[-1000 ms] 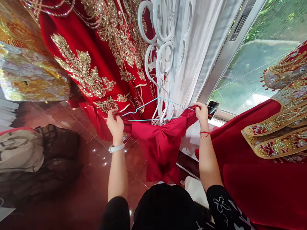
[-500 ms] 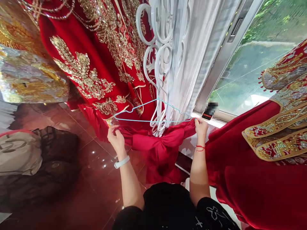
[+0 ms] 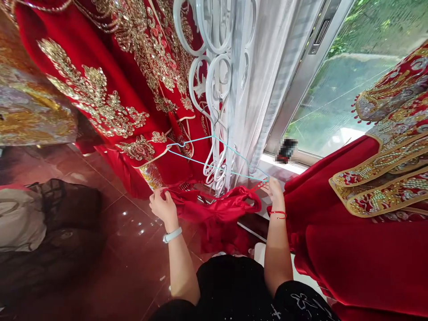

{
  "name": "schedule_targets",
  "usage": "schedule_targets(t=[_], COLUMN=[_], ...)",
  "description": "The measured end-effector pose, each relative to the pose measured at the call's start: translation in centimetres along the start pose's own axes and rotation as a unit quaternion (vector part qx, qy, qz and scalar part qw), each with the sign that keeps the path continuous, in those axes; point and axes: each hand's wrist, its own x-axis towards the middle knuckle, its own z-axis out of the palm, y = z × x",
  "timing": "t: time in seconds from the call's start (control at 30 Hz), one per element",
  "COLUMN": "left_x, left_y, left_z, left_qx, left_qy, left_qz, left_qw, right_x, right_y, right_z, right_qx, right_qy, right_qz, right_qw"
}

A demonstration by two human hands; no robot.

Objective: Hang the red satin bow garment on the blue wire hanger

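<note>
A light blue wire hanger (image 3: pixel 200 140) hangs by its hook on a white scrolled metal stand, its right end tilted down. Below it is a plain red dress (image 3: pixel 210 216), gathered across its top. My left hand (image 3: pixel 163 206), with a pale band at the wrist, pinches the dress's upper left edge, below the hanger's left end and apart from it. My right hand (image 3: pixel 275 194) is closed at the hanger's right end, with thin red straps (image 3: pixel 261 184) running from its fingertips to the dress. Whether those fingers also grip the hanger is hard to make out.
Red garments with gold embroidery (image 3: pixel 100 98) hang at the left. The white scrolled stand (image 3: pixel 219 76) rises ahead, beside a white curtain and a window (image 3: pixel 337 93). More red and gold garments (image 3: pixel 384 178) hang at the right. A dark bag (image 3: pixel 73 223) is on the tiled floor.
My right hand has moved down, and the hanger's right end has tilted down with it. The dress's right side has dropped away from the hanger, showing thin straps. My left hand stays at the dress edge.
</note>
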Motion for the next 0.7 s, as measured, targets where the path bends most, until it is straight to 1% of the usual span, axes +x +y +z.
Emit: schedule_targets(t=[0.1,0.13,0.2,0.27,0.33,0.4,0.47,0.53,0.57,0.63,0.7], left_x=[-0.8,-0.9,-0.9,-0.6,-0.1,0.4,0.8,0.7,0.6,0.2,-0.4], left_y=[0.3,0.3,0.2,-0.1,-0.6,-1.1,-1.4,-1.3,-1.2,-0.7,-0.3], left_z=[0.4,0.4,0.4,0.3,0.3,0.5,0.8,1.3,1.5,1.9,2.0], left_qx=[0.054,0.066,0.085,0.092,0.078,0.029,-0.038,-0.078,-0.079,-0.055,-0.021], left_qy=[0.009,0.016,0.028,0.016,-0.030,-0.092,-0.150,-0.204,-0.228,-0.270,-0.291], left_qz=[-0.066,-0.077,-0.076,-0.061,-0.051,-0.029,0.016,0.056,0.063,0.057,0.048], left_qw=[0.996,0.995,0.993,0.994,0.995,0.995,0.988,0.974,0.968,0.959,0.955], right_x=[-0.7,-0.9,-1.1,-1.2,-1.5,-2.0,-2.7,-3.3,-3.6,-3.9,-3.8], right_y=[0.0,0.1,0.3,0.6,0.6,0.2,-0.6,-1.6,-2.1,-2.8,-3.1], right_z=[-0.1,-0.3,-0.8,-1.5,-1.9,-1.8,-1.2,-0.3,0.2,1.0,1.6], right_qx=[0.079,0.106,0.165,0.223,0.263,0.285,0.289,0.268,0.252,0.216,0.187], right_qy=[-0.058,-0.075,-0.109,-0.126,-0.133,-0.151,-0.171,-0.175,-0.174,-0.170,-0.162], right_qz=[0.017,0.015,0.003,-0.021,-0.050,-0.080,-0.113,-0.145,-0.159,-0.180,-0.187], right_qw=[0.995,0.991,0.980,0.966,0.954,0.943,0.935,0.936,0.939,0.944,0.951])
